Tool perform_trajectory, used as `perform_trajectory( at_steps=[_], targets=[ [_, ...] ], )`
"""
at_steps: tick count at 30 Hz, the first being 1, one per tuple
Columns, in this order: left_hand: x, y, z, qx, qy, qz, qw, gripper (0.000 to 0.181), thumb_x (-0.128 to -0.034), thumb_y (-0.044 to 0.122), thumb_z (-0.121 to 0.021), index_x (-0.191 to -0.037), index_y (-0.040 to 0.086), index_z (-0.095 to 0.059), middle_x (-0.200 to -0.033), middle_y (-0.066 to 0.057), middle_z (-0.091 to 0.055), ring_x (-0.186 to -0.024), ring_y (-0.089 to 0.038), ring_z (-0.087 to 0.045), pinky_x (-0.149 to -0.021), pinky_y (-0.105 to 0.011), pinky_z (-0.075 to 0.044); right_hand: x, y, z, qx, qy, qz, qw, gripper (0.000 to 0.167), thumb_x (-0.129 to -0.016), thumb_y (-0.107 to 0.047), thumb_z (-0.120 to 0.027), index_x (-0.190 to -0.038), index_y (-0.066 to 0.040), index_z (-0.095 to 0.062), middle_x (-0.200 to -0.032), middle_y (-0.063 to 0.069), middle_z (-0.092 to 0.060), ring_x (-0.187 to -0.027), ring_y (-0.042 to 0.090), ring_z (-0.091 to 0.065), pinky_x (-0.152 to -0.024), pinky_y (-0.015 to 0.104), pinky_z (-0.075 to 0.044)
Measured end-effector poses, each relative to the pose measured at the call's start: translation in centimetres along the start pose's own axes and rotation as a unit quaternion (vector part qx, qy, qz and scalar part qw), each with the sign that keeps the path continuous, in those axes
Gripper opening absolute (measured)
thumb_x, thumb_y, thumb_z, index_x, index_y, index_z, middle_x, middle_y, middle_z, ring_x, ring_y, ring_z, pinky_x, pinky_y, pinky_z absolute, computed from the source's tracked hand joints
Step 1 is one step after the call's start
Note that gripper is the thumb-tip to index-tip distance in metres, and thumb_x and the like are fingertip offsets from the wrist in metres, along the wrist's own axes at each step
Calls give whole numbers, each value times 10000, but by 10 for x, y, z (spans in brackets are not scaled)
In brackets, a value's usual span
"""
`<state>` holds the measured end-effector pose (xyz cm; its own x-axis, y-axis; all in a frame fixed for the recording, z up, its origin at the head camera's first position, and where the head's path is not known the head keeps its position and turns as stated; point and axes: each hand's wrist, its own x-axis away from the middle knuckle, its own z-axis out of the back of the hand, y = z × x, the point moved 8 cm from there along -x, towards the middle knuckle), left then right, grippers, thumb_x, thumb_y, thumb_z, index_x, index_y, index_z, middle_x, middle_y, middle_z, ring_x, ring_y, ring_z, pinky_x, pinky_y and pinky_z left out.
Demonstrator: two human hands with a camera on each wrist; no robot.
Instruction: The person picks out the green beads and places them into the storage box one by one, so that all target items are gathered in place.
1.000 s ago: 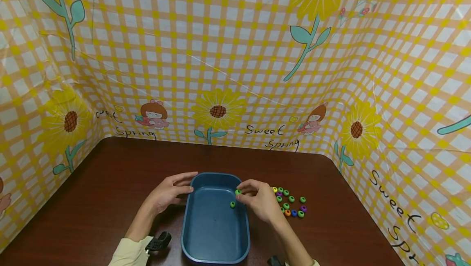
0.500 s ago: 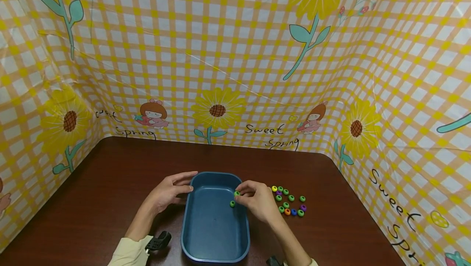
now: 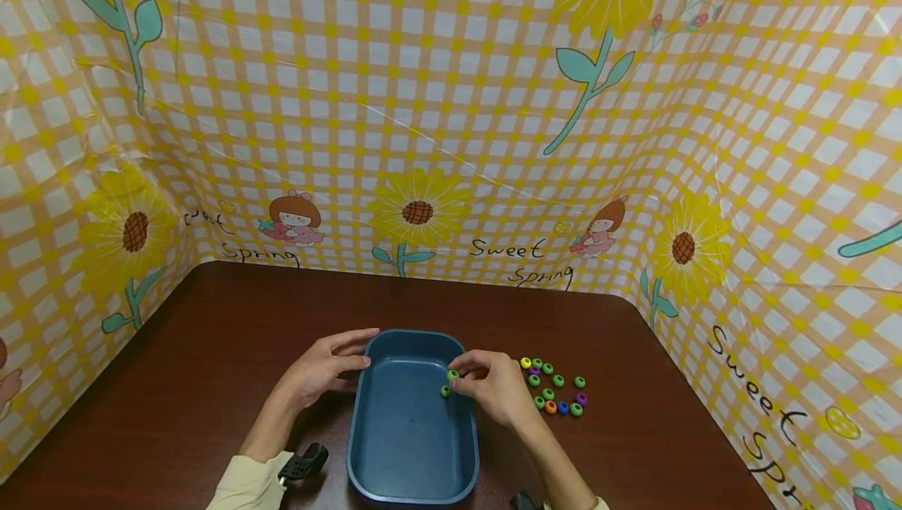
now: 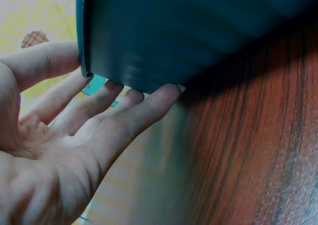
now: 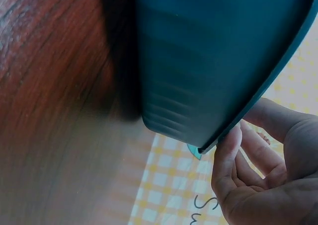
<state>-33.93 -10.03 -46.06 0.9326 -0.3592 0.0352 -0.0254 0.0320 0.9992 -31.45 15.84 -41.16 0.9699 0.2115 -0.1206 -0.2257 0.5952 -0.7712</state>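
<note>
A blue rectangular tray (image 3: 412,424) stands upright on the table in the head view. My left hand (image 3: 327,369) rests against its far left corner, thumb at the rim. In the left wrist view, the extended fingers of the left hand (image 4: 94,115) touch the tray's outer wall (image 4: 164,36). At the right rim, my right hand (image 3: 496,388) pinches a green bead (image 3: 453,375) between thumb and fingers, over the tray's inside edge. Another green bead (image 3: 445,392) is in the tray just below it. The right wrist view shows the right hand (image 5: 268,165) by the rim, its bead hidden.
To the right of the right hand lie several loose beads (image 3: 548,394), mostly green, with yellow, purple, orange and blue ones among them. Dark wood table (image 3: 268,306) surrounds the tray. A checked, sunflower-printed cloth (image 3: 451,118) walls in the back and sides.
My right hand has shifted slightly, and the pinched green bead is a little lower and nearer the bead in the tray. The left hand and the tray have stayed in place.
</note>
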Motion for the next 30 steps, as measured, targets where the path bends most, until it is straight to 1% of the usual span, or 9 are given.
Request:
perform_trajectory(
  at_steps=[13,30],
  targets=[
    [0,0,0,18,34,18,10000,523,-1013,77,-587,-1519,55,-457,-1474,-261,-528,-1192,-430,-650,-864,-522,-595,0,-1,0,-24,-69,7,10000,171,-848,-109,-799,-1018,-94,-790,-859,-11,-738,-789,150,-642,-645,258,-530],
    [0,-2,1,32,31,94,9999,531,-1008,98,-601,-1519,62,-459,-1476,-252,-530,-1205,-415,-643,-879,-506,-595,2,-3,1,36,39,94,9999,182,-834,-87,-805,-1015,-90,-789,-883,-5,-753,-806,142,-658,-670,244,-538]
  ],
)
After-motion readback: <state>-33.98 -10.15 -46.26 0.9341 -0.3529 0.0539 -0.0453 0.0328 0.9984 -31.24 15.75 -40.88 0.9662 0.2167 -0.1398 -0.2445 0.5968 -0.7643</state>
